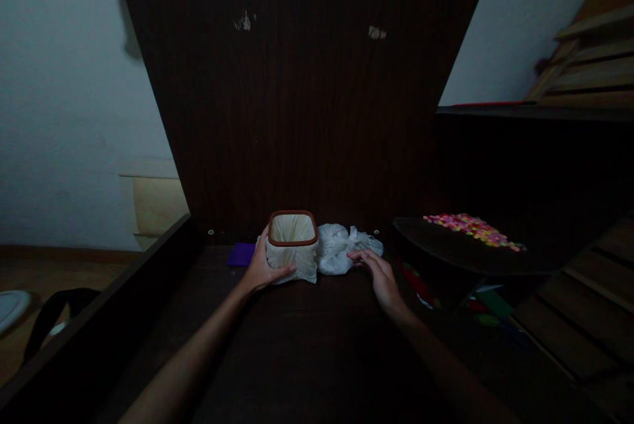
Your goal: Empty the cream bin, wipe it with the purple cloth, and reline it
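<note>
A small square bin [292, 262] with a brown rim stands upright on the dark wooden surface, lined with a whitish plastic bag folded over its sides. My left hand [261, 267] grips it from the left, thumb across the front. Beside the bin, on its right, lies a knotted white plastic bag [334, 253]; its contents are hidden. My right hand [379, 274] is at that bag's right side, fingers stretched out and seemingly touching it, not closed around it. Behind my left hand a flat purple item [240, 254] rests on the surface.
A dark upright panel [307, 113] rises directly behind the bin. At the right, a curved shelf [426, 246] carries a strip of small pink and yellow pieces [475, 229]. A raised dark edge [123, 292] borders the surface on the left.
</note>
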A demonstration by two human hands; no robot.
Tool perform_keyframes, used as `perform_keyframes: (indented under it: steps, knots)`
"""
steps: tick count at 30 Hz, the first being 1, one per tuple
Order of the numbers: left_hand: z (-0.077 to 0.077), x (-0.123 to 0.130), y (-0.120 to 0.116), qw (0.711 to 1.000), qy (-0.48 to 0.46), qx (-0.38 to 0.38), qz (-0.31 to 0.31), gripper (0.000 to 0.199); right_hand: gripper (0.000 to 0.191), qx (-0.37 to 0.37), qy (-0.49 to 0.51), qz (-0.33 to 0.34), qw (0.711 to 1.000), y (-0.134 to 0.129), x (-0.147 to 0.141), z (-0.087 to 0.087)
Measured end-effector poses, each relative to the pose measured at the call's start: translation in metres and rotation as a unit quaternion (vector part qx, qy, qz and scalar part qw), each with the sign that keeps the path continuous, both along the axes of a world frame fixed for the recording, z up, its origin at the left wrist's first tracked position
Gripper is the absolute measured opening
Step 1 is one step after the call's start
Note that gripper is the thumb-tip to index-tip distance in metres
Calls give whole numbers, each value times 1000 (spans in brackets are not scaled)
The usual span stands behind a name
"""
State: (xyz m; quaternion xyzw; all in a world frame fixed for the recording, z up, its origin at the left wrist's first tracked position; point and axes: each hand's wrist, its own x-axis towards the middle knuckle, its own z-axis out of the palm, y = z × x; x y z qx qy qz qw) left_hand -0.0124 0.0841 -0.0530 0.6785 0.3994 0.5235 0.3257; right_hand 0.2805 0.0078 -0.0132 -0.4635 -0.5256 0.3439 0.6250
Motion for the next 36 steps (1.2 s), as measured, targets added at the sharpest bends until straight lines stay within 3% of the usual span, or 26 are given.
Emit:
perform_keyframes:
  steps: [6,11,14,20,27,31,36]
  knots:
    - [10,-29,-20,999,43,7,20,124,37,-2,-79,6,997,-31,11,-7]
    - [11,-50,-52,991,97,45,80,89,18,11,-152,43,987,-55,-1,-23]
    - [7,-50,-76,978,147,68,132,67,15,28,-251,74,965,-67,-10,-35]
    - [-6,-38,-116,945,309,100,40,25,38,13,-420,135,897,-81,-24,-55]
    - [-12,-29,-128,887,442,111,-75,43,56,18,-554,226,801,-72,-34,-55]
    - [-10,-30,-131,872,466,102,-109,54,57,4,-574,238,783,-71,-35,-47]
    - [-8,-34,-136,873,460,87,-139,57,57,-5,-573,241,783,-72,-36,-42]
